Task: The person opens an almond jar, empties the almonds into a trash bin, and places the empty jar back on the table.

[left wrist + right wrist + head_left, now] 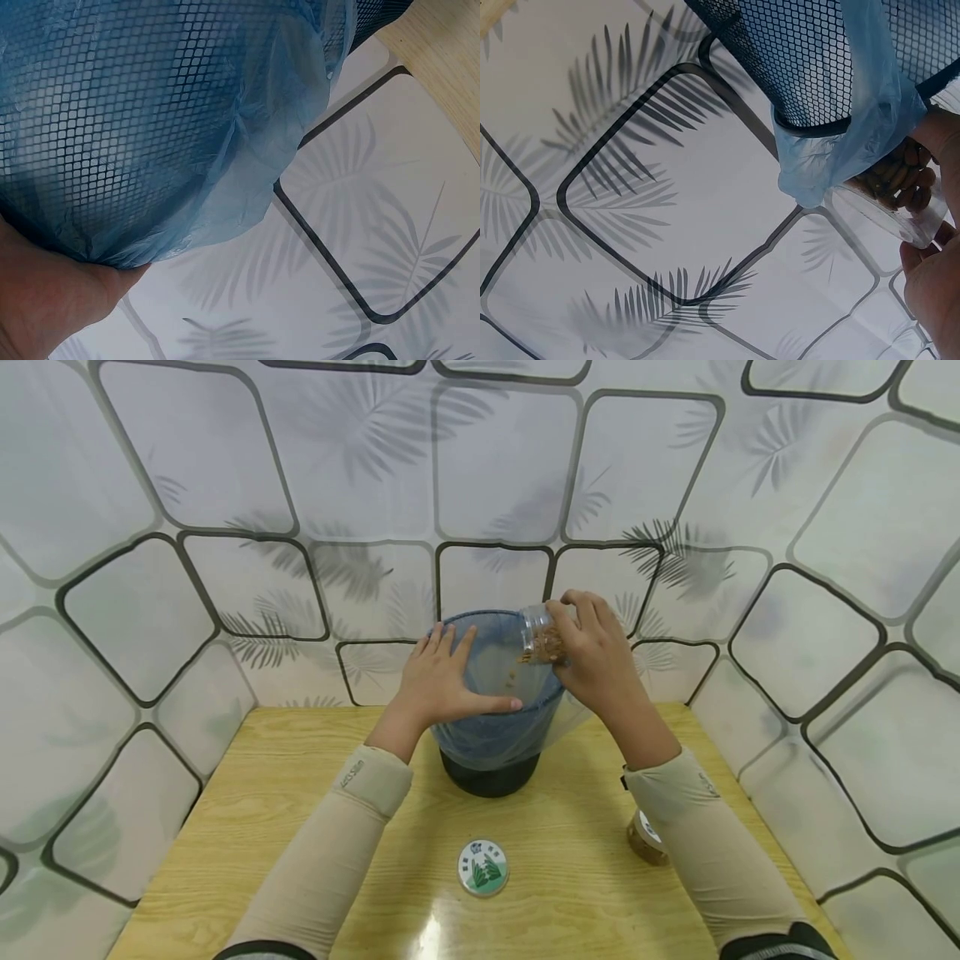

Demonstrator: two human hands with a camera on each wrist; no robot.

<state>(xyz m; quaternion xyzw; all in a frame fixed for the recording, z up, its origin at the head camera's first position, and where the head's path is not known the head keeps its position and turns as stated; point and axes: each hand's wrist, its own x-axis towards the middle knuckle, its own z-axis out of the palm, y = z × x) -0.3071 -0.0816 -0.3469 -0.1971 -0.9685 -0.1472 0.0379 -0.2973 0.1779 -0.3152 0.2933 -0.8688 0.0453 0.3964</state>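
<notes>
A mesh wastebasket (491,777) stands on the table, lined with a thin blue plastic bag (487,739) folded over its rim. My left hand (438,685) rests on the left of the rim, fingers spread and straight, thumb stretched along the near edge. Over the basket's right side, my right hand (596,652) grips a clear jar (536,627), tipped with its mouth to the left. Small brown pieces (904,176) fill part of the jar, and a few drop into the bag. The bag (255,172) hangs loosely around the mesh in the left wrist view.
A round lid (483,867) with a green leaf print lies on the wooden table (300,818) in front of the basket. Another jar (647,842) with brown contents stands beside the right forearm, partly hidden. Patterned walls (375,460) enclose the back and sides.
</notes>
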